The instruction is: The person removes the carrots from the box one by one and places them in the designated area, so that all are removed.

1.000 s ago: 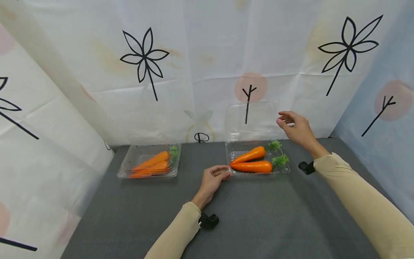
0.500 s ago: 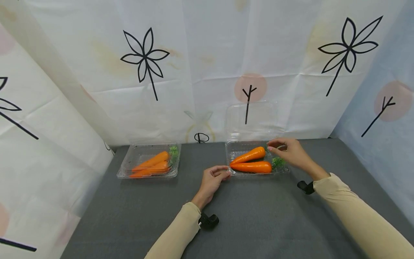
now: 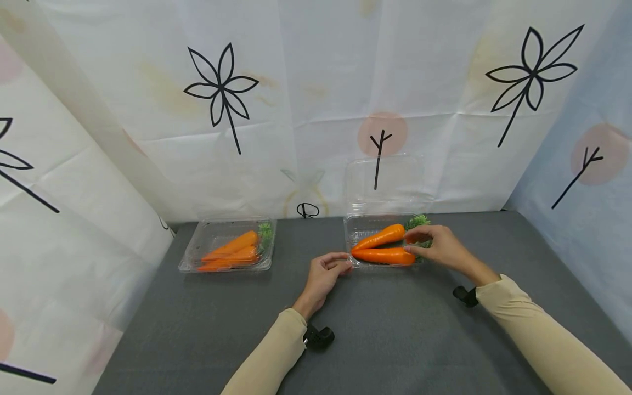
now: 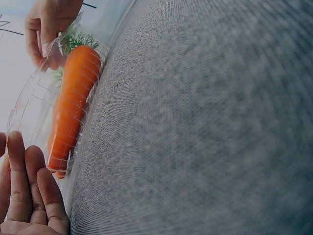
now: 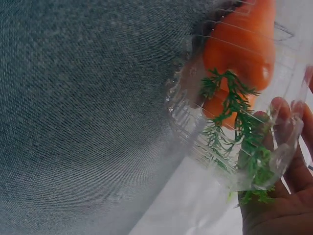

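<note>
A clear plastic clamshell container point(image 3: 360, 219) stands at centre right, its lid point(image 3: 360, 175) raised upright behind it. Two orange carrots point(image 3: 390, 255) with green tops point(image 3: 418, 220) lie inside, thin ends together at the left. My left hand point(image 3: 323, 277) pinches the container's near left corner, thumb and fingertips at the rim in the left wrist view. My right hand point(image 3: 441, 249) reaches over the container's right end, thumb and fingers apart around the near carrot's thick end. Its fingers point(image 5: 279, 110) show beyond the clear wall, close to the greens point(image 5: 230, 98).
A second clear container point(image 3: 192, 247), with its lid down over several carrots point(image 3: 232, 255), stands to the left on the dark grey tabletop point(image 3: 237, 323). A white patterned cloth point(image 3: 316, 82) rises close behind both containers, and cloth hangs at the sides too.
My right hand has come down from beside the raised lid, past the far carrot's greens, to the near carrot's thick end. The left hand has stayed at the corner.
</note>
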`<control>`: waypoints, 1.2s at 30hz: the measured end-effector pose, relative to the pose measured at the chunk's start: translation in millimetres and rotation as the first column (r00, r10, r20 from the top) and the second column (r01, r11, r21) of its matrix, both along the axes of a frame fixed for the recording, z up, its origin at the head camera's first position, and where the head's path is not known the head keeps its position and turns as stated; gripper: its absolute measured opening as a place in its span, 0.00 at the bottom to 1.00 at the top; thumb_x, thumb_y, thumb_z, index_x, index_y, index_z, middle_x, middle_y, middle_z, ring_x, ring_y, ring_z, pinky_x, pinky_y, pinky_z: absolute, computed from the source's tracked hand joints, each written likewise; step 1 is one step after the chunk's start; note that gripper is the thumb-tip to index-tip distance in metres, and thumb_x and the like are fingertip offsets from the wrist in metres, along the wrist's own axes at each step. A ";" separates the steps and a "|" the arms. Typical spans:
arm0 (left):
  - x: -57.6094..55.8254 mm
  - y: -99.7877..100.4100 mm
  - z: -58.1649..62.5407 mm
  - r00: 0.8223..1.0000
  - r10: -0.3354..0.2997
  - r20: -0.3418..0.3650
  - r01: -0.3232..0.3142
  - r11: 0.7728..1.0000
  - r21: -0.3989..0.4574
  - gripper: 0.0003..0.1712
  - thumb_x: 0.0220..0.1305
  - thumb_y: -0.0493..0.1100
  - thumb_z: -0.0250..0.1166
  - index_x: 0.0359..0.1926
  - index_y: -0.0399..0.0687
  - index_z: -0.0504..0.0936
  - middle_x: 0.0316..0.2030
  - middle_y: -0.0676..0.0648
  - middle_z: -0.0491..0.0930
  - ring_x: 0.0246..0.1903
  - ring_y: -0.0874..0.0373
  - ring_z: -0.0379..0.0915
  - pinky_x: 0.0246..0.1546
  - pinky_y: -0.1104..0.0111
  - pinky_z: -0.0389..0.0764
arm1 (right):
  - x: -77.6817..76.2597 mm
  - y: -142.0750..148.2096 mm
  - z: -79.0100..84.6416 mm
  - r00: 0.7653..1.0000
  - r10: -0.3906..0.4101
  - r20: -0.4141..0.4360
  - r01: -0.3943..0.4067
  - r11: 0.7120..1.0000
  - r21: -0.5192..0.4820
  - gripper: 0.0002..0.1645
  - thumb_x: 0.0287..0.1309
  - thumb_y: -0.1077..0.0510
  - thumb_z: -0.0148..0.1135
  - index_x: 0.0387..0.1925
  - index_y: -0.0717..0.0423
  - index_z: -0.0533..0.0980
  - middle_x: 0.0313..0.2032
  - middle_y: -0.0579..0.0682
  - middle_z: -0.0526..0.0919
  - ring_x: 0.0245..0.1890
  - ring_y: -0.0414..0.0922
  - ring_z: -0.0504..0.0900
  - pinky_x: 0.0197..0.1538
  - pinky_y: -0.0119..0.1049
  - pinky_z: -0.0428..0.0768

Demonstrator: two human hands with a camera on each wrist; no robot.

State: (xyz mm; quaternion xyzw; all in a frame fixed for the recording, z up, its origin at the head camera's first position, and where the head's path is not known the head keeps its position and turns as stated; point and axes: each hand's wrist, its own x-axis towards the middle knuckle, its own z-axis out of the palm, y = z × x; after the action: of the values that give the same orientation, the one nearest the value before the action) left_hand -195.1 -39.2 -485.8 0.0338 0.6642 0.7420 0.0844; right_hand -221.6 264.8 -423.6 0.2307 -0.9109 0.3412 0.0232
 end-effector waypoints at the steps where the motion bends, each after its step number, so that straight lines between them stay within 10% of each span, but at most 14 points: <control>1: 0.0 0.1 0.1 1.000 0.000 0.000 0.000 1.000 0.002 0.15 0.66 0.36 0.69 0.52 0.34 0.85 0.38 0.42 0.88 0.44 0.44 0.85 0.50 0.55 0.82 | 0.0 0.0 -0.8 1.000 0.002 0.005 -0.002 1.000 0.006 0.20 0.62 0.57 0.72 0.51 0.64 0.82 0.45 0.55 0.86 0.45 0.54 0.83 0.48 0.55 0.81; 36: -1.4 0.9 -1.8 1.000 0.006 -0.006 -0.006 1.000 -0.015 0.15 0.66 0.36 0.69 0.52 0.34 0.85 0.37 0.42 0.88 0.43 0.44 0.85 0.49 0.55 0.82 | -11.3 -13.2 -10.1 0.992 0.032 0.124 -0.057 0.978 0.201 0.28 0.54 0.46 0.77 0.50 0.61 0.85 0.52 0.61 0.84 0.51 0.60 0.82 0.51 0.57 0.80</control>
State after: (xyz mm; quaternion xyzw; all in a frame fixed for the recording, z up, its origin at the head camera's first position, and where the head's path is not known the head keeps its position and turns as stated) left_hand -196.5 -38.3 -487.6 0.0336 0.6700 0.7373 0.0805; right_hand -232.9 251.6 -433.7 0.2313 -0.9354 0.2597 -0.0633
